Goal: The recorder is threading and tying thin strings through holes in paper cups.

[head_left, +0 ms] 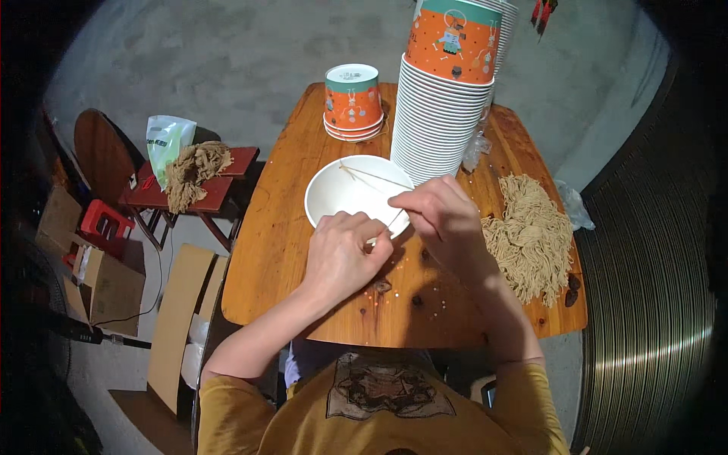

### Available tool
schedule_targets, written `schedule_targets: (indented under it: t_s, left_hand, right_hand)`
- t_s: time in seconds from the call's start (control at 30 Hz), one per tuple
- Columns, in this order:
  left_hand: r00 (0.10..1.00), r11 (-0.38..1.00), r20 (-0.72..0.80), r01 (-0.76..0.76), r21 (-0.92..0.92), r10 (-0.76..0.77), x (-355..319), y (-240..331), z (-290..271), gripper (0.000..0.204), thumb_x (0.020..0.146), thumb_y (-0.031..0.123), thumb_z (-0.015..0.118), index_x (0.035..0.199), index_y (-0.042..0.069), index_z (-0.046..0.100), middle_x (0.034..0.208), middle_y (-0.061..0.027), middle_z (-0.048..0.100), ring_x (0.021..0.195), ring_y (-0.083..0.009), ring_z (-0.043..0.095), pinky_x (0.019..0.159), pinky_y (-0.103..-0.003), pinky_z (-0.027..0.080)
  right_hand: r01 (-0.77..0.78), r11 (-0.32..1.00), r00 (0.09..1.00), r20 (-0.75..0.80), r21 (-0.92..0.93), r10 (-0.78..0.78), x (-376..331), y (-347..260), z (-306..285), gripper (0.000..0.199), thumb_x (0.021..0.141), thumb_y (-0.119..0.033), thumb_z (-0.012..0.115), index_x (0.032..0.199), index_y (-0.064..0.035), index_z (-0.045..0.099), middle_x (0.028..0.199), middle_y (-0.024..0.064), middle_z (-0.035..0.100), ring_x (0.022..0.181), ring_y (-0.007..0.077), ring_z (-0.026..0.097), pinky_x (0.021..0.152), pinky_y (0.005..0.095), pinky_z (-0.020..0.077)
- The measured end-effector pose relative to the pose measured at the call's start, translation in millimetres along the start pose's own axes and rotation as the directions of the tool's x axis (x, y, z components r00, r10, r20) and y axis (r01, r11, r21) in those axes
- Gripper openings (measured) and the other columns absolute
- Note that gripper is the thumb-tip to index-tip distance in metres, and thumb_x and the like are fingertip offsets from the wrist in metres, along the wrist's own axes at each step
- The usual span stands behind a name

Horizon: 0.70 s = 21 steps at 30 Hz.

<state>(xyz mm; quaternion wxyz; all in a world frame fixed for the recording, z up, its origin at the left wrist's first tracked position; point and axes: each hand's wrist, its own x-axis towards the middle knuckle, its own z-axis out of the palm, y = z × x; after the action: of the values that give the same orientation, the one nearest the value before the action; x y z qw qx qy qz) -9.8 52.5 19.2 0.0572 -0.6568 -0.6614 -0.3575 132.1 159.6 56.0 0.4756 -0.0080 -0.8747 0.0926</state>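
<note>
Head view: the white bowl [331,194] lies under a thin cord [375,176]; the left hand [343,250] pinches narrowly on it, the right hand [444,218] also, left of the tan strands [531,243]. One cord or two, we cannot tell. Fine fingertip work seems in hand; the next move probably needs even tension.

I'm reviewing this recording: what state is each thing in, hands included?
White bowl: open side up
Thin strand: stretched over the bowl
Left hand: fingers pinched on the strand
Right hand: fingers pinched on the strand
Small bucket stack: nested, upside down
Tall bucket stack: nested, upside down
Pale yarn pile: loosely heaped
Brown yarn bundle: bunched
</note>
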Motion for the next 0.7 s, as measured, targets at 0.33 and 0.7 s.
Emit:
schedule_targets:
  t_s: [0.33, 0.7]
  left_hand:
    - [0.992, 0.996, -0.114, -0.063, -0.057, 0.056, -8, -3, 1, 0.016, 0.083, 0.021, 0.059, 0.083, 0.01, 0.07, 0.065, -0.0037, 0.057, 0.07, -0.0209, 0.056, 0.092, -0.04, 0.032]
    - [0.955, 0.955, -0.119, -0.284, -0.086, 0.274, 24, -39, -39, 0.014, 0.082, 0.014, 0.06, 0.094, 0.009, 0.067, 0.07, -0.0057, 0.049, 0.076, -0.0219, 0.049, 0.081, -0.036, 0.033]
  right_hand:
    - [0.099, 0.994, 0.995, 0.012, -0.042, -0.098, 20, -4, 15, 0.024, 0.067, -0.001, 0.06, 0.09, -0.008, 0.061, 0.075, 0.0051, 0.05, 0.071, 0.0225, 0.052, 0.06, 0.0322, 0.0455]
    - [-0.19, 0.98, 0.98, -0.069, -0.065, 0.186, 8, 41, -4, 0.02, 0.084, -0.004, 0.059, 0.104, -0.0034, 0.062, 0.071, 0.006, 0.051, 0.067, 0.0169, 0.052, 0.063, 0.0274, 0.0424]
